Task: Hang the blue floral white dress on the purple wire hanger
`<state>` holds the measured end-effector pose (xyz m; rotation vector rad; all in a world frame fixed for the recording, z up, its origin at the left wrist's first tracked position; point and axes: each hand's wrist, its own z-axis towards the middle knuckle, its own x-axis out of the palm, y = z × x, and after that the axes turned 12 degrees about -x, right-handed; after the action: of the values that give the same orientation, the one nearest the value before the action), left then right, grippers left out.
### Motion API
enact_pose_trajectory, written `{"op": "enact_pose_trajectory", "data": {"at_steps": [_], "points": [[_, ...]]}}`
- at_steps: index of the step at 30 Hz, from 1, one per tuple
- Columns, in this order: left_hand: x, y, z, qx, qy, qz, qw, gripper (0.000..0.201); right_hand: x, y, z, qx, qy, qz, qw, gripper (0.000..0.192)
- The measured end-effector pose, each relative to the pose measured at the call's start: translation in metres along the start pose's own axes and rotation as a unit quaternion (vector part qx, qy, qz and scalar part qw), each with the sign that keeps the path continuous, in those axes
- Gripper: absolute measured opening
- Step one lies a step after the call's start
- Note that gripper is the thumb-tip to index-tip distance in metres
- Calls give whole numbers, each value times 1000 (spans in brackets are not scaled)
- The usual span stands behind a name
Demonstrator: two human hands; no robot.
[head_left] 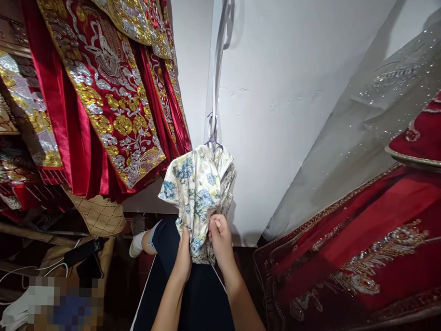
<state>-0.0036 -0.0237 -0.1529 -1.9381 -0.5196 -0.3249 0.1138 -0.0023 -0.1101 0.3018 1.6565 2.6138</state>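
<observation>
A small white short-sleeved garment (pixel 205 189) with blue and yellow flowers hangs upright in front of me. It is on a thin purple hanger (pixel 214 138), hooked to a white strap (pixel 217 64). My left hand (pixel 182 260) grips the garment's lower left side, thumb upright on the front and the other fingers hidden behind the cloth. With curled fingers, my right hand (pixel 221 235) pinches the right side a little higher up. Whether a button or tie lies in that pinch is hidden.
Red embroidered costumes (pixel 111 84) hang at the left, and a red beaded gown (pixel 365 248) at the right beside a sheer sparkling veil (pixel 337 136). A white wall (pixel 274 66) stands behind. A stool (pixel 107 258) holds a black power bank (pixel 83 252) and a white cable (pixel 6 278).
</observation>
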Motion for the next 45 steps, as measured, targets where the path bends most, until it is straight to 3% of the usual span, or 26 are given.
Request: {"op": "enact_pose_trajectory", "data": {"at_steps": [3,6,9,14,18,21,24,26,28,32,35,40,45], "points": [[1,-9,-14,3,79,-3,997,78,-9,-4,-7,28,4,12,1000,30],[-1,-18,-25,7,127,22,992,74,-16,3,-7,43,53,28,997,31],[3,-22,-32,9,148,40,988,73,-20,13,-6,34,91,20,995,32],[17,-19,-33,-7,152,62,986,70,-33,18,-1,39,103,-3,994,37],[18,-15,-19,34,57,15,998,69,-51,22,6,61,117,7,991,37],[5,-10,-7,59,-33,6,998,64,-60,27,7,50,56,11,997,34],[-6,-1,-5,137,-146,42,979,58,-61,29,5,48,10,7,999,33],[-3,3,-8,214,-190,81,955,52,-58,28,3,55,29,3,998,33],[9,6,-12,261,-161,133,943,43,-50,27,1,70,58,1,996,32],[40,6,-15,278,-37,209,937,32,-33,28,-3,94,124,-3,988,26],[50,4,-17,289,-32,208,934,22,-26,32,-6,94,170,-9,981,20],[43,-4,-26,302,-35,256,918,21,-26,36,-2,113,117,6,987,24],[35,-3,-23,307,-5,302,903,21,-30,59,45,110,39,51,992,31]]}}
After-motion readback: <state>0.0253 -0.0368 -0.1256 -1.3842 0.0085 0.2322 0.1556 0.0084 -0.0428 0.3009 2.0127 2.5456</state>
